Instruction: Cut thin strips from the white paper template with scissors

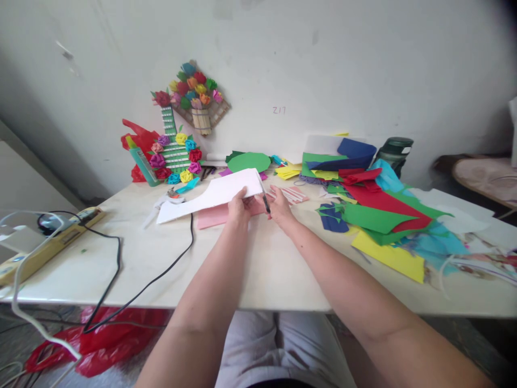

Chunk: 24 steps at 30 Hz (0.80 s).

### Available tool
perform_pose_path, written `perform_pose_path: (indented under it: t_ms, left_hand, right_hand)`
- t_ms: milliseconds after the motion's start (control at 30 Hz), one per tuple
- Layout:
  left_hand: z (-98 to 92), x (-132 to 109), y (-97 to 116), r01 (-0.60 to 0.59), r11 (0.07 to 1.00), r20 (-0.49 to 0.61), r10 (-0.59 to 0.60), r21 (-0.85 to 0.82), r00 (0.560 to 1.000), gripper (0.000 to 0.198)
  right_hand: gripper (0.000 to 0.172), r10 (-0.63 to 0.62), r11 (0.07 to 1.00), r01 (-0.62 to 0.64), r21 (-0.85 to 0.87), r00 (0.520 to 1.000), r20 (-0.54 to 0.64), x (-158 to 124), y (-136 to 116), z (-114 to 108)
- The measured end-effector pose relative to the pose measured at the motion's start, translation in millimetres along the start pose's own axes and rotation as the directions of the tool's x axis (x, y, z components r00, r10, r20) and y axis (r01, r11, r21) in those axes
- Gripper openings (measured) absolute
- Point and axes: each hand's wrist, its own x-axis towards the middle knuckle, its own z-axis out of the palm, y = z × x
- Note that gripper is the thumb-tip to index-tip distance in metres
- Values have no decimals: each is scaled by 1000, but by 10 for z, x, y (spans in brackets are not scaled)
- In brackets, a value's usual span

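My left hand (239,205) is closed on the lower right part of a white card sheet (218,189), which has a curved cut-out edge and is raised off the table at its right end. My right hand (280,206) is closed round a pair of scissors (266,202), whose dark blades point up against the sheet's right edge. The scissors' handles are mostly hidden by the fingers. Below the white sheet lies a pink sheet (214,216). Pink-and-white striped pieces (294,194) lie just beyond my right hand.
Coloured sheets and scraps (379,218) pile up on the right beside a dark bottle (393,153). A green oval (249,162) lies at the back. Paper-flower crafts (176,145), a glue bottle (142,161) and a hot glue gun (163,207) are left. A black cord (177,258) crosses the table from a power strip (60,242).
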Motion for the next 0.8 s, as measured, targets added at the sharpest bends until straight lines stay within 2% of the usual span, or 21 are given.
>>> perform_pose_path:
  t_ms: [167, 800]
  left_hand:
    - [11, -13, 12, 8, 1000, -13, -9, -9, 1000, 15]
    - [7, -6, 10, 7, 1000, -21, -7, 8, 1000, 15]
  right_hand:
    - [72, 18, 999, -17, 27, 1000, -23, 6, -2, 14]
    - [79, 64, 996, -66, 56, 998, 26, -52, -49, -5]
